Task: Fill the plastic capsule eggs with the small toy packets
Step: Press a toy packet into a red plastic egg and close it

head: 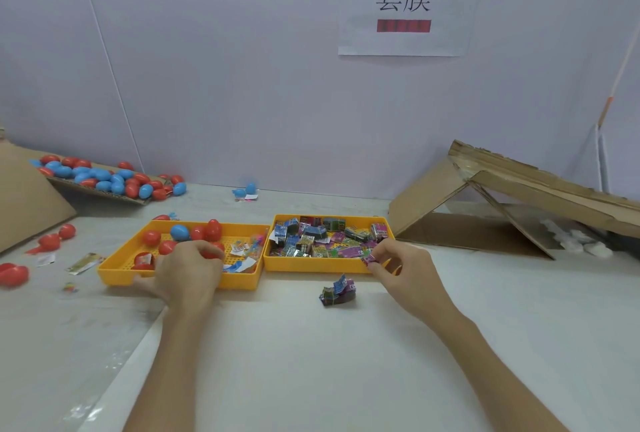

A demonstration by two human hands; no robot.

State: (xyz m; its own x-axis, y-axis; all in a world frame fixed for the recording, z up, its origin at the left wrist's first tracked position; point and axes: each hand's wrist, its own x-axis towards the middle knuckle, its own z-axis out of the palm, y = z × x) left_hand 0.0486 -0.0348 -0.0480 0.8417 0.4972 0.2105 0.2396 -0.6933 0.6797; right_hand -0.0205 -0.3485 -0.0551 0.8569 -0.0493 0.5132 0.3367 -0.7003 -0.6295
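Observation:
Two yellow trays stand side by side on the white table. The left tray (117, 275) holds several red capsule eggs (151, 236), one blue egg (179, 232) and some loose wrappers. The right tray (270, 260) is heaped with small toy packets (313, 235). My left hand (188, 274) lies over the left tray's front part, its fingers curled around a red egg (211, 253) that is mostly hidden. My right hand (403, 267) pinches a small purple packet (368, 259) at the right tray's front right corner. A small bundle of packets (337, 291) lies on the table between my hands.
A pile of red and blue eggs (104, 178) lies on cardboard at the back left. Loose red eggs (14, 274) and wrappers (83, 262) are scattered at the left. A folded cardboard box (502, 196) stands at the right. The wall is close behind.

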